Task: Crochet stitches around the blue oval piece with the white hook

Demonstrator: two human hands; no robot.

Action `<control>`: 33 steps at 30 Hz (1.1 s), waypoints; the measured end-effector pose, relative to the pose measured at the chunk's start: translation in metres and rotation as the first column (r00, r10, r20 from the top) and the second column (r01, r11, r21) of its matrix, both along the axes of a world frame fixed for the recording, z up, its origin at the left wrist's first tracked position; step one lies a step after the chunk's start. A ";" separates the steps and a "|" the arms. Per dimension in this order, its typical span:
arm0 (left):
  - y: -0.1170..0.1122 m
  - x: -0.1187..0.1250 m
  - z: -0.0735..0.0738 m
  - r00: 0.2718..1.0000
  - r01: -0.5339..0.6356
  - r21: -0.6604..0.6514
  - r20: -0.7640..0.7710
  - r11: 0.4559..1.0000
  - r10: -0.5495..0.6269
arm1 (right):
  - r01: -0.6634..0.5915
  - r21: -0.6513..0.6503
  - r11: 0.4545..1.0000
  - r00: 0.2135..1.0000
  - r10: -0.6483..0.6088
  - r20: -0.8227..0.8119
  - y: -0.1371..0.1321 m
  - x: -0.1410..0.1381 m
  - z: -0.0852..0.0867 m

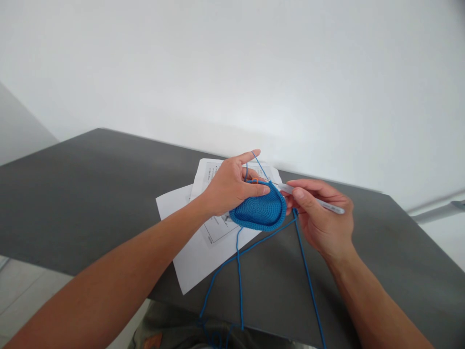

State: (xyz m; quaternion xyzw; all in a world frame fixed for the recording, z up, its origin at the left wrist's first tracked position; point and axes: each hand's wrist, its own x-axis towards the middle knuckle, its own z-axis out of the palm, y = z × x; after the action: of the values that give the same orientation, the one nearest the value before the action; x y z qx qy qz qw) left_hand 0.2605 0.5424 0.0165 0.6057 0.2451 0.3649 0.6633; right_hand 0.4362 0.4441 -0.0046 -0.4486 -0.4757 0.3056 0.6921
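A round blue crochet piece with a raised rim is pinched at its upper edge by my left hand, thumb on the near side. The left index finger is stretched out, and blue yarn runs from it down to the rim. A small orange stitch marker sits at the upper edge near my thumb. My right hand grips a crochet hook by its pale grey handle. The hook's thin tip meets the rim at the upper right; whether it is through a stitch I cannot tell.
Printed sheets of paper lie on the dark table under my hands. Long blue yarn strands trail over the near table edge toward my lap. A white wall stands behind the table.
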 end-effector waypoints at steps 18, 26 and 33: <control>-0.001 0.000 0.000 1.000 0.011 0.009 -0.005 1.000 -0.011 | -0.013 0.007 1.000 0.999 0.012 0.047 0.000 0.004 -0.003; -0.001 0.001 0.000 1.000 -0.004 0.006 -0.006 1.000 0.004 | -0.018 0.007 1.000 0.999 0.017 0.046 0.001 0.003 -0.003; -0.001 0.001 0.000 1.000 -0.001 0.013 -0.011 1.000 0.001 | -0.015 0.004 1.000 0.999 0.015 0.045 0.000 0.004 -0.003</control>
State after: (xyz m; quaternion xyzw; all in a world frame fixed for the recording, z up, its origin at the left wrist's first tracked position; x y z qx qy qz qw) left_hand 0.2611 0.5412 0.0168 0.6119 0.2464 0.3636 0.6578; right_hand 0.4402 0.4444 -0.0077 -0.4504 -0.4951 0.2995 0.6799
